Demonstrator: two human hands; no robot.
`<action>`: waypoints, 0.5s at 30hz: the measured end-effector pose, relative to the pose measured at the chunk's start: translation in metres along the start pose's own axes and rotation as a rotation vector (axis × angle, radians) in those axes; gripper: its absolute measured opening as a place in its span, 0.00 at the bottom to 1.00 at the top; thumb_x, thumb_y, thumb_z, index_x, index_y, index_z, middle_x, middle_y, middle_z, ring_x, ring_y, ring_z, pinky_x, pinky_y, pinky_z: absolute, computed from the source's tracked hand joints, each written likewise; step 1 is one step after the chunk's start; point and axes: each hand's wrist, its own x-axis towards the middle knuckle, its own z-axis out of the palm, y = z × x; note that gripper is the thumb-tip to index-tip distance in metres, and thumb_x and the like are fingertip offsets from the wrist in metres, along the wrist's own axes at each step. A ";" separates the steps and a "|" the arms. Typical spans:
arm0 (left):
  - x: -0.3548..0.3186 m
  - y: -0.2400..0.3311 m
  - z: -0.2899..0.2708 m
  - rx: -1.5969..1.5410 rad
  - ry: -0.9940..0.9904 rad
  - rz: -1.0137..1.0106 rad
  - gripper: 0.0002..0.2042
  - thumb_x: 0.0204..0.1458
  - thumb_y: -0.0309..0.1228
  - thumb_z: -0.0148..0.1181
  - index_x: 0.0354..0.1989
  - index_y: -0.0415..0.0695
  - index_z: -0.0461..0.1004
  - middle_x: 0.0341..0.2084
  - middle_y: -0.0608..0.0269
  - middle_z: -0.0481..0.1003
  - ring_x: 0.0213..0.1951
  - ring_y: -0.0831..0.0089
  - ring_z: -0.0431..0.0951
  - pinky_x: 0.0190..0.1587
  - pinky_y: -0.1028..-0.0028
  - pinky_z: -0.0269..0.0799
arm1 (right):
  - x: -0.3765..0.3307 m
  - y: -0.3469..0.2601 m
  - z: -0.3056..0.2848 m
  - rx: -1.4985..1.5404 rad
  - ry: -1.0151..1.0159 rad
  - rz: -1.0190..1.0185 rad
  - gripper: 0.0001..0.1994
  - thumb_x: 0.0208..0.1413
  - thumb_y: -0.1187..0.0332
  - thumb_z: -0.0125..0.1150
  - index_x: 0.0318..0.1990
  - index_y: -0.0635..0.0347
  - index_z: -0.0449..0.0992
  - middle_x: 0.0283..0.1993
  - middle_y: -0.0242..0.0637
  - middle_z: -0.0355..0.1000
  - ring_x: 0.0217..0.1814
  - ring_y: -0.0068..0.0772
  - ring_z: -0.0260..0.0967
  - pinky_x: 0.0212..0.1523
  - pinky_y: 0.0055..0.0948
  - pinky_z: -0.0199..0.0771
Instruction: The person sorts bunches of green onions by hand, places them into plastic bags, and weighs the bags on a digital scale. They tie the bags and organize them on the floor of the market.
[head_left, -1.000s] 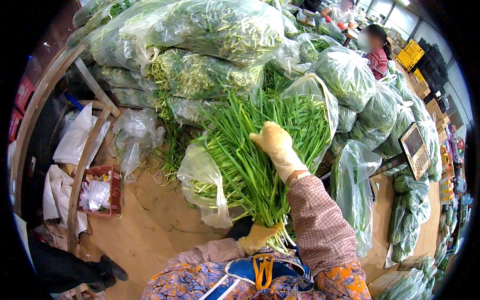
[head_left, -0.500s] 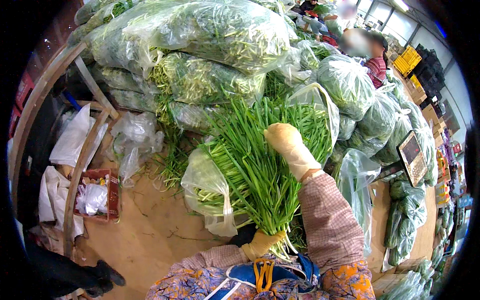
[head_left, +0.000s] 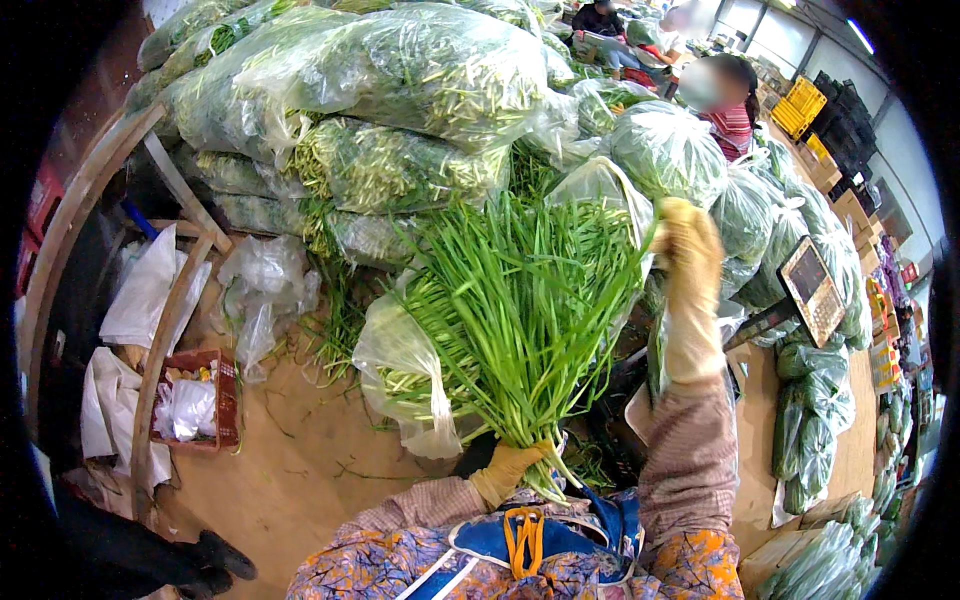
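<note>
My left hand [head_left: 510, 472], in a yellowish glove, is closed round the pale stem ends of a bunch of garlic chives [head_left: 530, 330]. Long green leaves fan upward and away from it. My right hand [head_left: 690, 235], in a similar glove, is raised beside the leaf tips on the right, blurred so its fingers cannot be made out. Under and behind the bunch lies an open clear plastic bag [head_left: 405, 375] with more chives in it. Its pale far edge [head_left: 610, 180] shows beyond the leaves.
Large filled bags of greens [head_left: 420, 70] are piled at the back, with knotted bags [head_left: 670, 150] at the right. A tilted panel on an arm [head_left: 812, 290] stands to the right. At left are a red crate [head_left: 228, 400] and a wooden frame [head_left: 165, 350]. Other people [head_left: 735, 110] sit farther back.
My right hand has moved right, off the middle of the leaves to their right side. The left hand still grips the stems. The leaves are spread wider.
</note>
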 end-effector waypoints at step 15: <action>-0.002 -0.001 0.034 -0.116 0.140 -0.098 0.12 0.47 0.24 0.60 0.41 0.43 0.70 0.32 0.67 0.73 0.32 0.77 0.73 0.34 0.77 0.73 | -0.183 0.021 -0.111 -0.550 -0.795 0.581 0.31 0.47 0.55 0.61 0.55 0.65 0.62 0.46 0.44 0.71 0.48 0.34 0.68 0.49 0.28 0.65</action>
